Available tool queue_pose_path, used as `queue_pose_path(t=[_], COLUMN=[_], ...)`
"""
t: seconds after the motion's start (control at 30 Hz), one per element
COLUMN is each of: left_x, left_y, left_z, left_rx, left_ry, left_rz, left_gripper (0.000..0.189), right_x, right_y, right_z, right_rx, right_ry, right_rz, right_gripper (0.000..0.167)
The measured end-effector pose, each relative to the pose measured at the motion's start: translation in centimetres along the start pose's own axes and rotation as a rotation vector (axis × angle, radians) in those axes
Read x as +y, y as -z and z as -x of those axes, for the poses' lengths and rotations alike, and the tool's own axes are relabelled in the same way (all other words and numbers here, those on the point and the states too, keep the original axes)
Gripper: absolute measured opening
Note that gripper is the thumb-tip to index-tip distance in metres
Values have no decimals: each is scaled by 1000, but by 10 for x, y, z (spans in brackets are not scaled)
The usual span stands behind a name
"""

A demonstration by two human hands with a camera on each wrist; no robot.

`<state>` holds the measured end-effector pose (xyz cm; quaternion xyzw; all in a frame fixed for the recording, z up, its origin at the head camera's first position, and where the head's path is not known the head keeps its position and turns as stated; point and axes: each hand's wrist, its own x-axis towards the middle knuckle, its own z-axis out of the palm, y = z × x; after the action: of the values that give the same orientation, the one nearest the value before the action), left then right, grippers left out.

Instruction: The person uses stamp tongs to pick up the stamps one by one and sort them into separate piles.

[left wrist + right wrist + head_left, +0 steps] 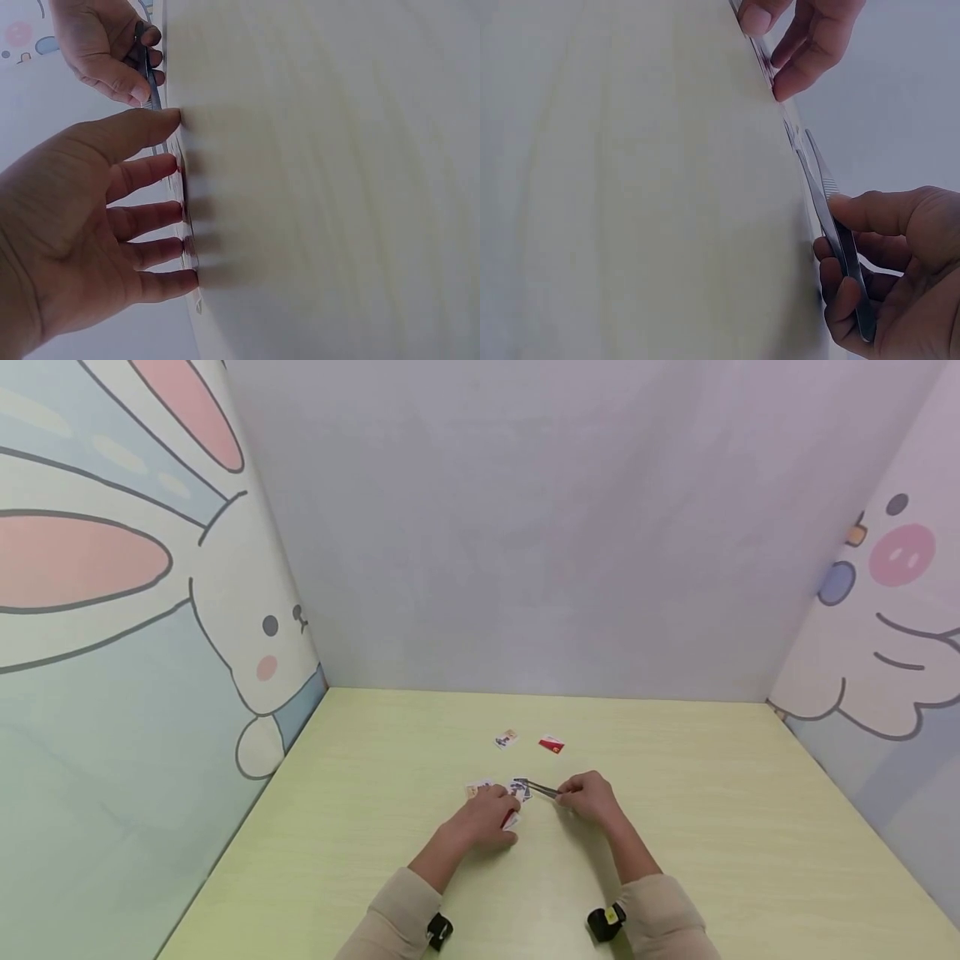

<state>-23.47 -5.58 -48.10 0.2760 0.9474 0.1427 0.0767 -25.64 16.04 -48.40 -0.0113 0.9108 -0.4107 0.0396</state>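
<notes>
My right hand (590, 797) pinches a pair of dark metal tweezers (543, 789). Their tips reach the edge of a small card with dark blue print (519, 790), and in the right wrist view the two arms of the tweezers (821, 196) stand apart. My left hand (486, 818) has its fingers spread, the fingertips pressing down on small printed pieces. A red and white piece (512, 821) shows between its thumb and fingers, and part of another printed piece (472, 790) sticks out beyond the fingers. The hand hides the rest of these pieces.
Farther back on the pale yellow table (720, 810) lie a small printed card (506, 739) and a red and white card (552, 744). A plain light wall (555, 543) stands behind, with cartoon-printed panels on the left (150, 718) and right (885, 635).
</notes>
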Motion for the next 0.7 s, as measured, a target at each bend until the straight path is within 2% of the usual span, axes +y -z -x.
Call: queue_pose_path(t=[0.5,0.7], left_x=[2,0], left_y=[1,-1], left_z=[1,-1], left_rx=[6,2], left_ry=[11,8], left_rz=[-13,-19], left_gripper=[36,35], right_x=[0,4], right_y=[1,5], right_z=[-4,-10], right_rx=[-47,-56], right_ry=[-11,19], right_rz=[38,58], right_gripper=[6,5])
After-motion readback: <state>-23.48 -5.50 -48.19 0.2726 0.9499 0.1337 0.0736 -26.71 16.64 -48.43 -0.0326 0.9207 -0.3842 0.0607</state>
